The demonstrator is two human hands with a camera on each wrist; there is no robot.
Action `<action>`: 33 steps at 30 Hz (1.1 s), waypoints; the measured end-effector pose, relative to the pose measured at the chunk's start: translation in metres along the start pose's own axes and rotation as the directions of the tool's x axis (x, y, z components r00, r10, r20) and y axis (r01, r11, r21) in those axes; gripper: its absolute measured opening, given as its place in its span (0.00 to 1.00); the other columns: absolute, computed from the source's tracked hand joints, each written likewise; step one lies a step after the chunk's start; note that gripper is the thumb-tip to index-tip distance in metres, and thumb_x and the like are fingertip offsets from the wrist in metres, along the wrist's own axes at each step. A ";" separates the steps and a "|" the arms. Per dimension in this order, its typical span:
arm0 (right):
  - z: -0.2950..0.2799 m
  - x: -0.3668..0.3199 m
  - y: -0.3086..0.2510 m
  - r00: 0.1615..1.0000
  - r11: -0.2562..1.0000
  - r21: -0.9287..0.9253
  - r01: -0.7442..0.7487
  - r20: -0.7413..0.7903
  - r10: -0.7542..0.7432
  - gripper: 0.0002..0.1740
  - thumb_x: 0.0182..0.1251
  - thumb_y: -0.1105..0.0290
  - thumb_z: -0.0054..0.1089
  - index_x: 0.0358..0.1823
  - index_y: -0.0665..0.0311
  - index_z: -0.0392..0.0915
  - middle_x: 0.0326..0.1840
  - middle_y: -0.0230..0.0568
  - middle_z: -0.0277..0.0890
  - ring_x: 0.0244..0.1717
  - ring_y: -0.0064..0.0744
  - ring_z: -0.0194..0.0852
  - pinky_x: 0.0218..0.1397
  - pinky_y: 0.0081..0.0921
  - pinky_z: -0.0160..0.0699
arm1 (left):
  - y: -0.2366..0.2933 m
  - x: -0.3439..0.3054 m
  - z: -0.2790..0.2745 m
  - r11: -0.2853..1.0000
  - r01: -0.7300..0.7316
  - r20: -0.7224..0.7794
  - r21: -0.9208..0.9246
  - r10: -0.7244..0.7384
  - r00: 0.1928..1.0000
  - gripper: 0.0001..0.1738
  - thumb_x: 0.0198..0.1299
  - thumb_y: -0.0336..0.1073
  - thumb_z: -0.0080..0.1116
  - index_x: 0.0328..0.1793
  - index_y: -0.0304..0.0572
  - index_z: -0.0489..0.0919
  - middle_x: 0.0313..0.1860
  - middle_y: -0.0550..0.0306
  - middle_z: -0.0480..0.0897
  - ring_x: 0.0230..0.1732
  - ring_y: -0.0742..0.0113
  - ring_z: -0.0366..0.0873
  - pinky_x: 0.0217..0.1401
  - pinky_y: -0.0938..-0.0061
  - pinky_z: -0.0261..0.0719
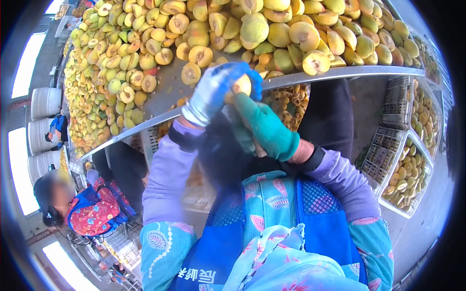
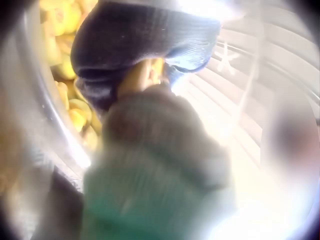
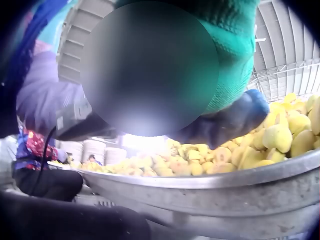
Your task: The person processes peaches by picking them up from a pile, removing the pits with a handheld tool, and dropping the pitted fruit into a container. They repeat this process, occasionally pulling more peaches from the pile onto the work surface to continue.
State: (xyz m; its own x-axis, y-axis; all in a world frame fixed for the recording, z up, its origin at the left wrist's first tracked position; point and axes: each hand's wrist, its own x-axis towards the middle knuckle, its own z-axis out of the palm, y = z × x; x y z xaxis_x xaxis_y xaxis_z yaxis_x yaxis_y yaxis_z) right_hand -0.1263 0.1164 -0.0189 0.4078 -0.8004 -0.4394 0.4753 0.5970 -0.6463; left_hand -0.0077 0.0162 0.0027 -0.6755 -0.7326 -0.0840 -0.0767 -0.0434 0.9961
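Observation:
In the head view my left hand (image 1: 209, 94), in a blue and white glove, holds a yellow peach piece (image 1: 241, 85) near the metal table's front edge. My right hand (image 1: 270, 128), in a green glove, is close against it, thumb up at the fruit. Its fingers curl round a slim object whose pale end (image 1: 260, 151) sticks out below; the rest is hidden in the glove. In the left wrist view the peach's yellow flesh (image 2: 156, 72) shows between the dark blue glove and the blurred green one. A dark round blur covers much of the right wrist view.
Halved peaches (image 1: 255, 29) heap over the metal table (image 1: 167, 87), which has a raised rim (image 1: 349, 72). White crates (image 1: 405, 172) of peach halves stand at the right. Another person (image 1: 94, 208) sits at the left. White tubs (image 1: 44, 133) stand beyond.

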 end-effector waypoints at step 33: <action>0.012 -0.004 0.005 0.955 0.915 -0.325 0.240 -0.088 -0.282 0.19 0.74 0.52 0.49 0.37 0.62 0.72 0.17 0.33 0.68 0.15 0.28 0.65 0.18 0.26 0.63 | -0.053 -0.010 -0.126 0.602 0.384 -0.420 0.701 -0.087 0.903 0.27 0.46 0.46 0.73 0.46 0.36 0.77 0.40 0.47 0.82 0.41 0.57 0.80 0.47 0.67 0.79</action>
State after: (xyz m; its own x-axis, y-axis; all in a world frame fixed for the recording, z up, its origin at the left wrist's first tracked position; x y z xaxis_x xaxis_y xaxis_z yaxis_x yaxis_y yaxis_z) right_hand -0.1156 0.1232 -0.0130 0.1873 -0.9379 -0.2921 0.2789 0.3359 -0.8997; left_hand 0.0958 -0.0596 -0.0455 -0.2956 -0.9433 -0.1512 -0.8191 0.1689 0.5482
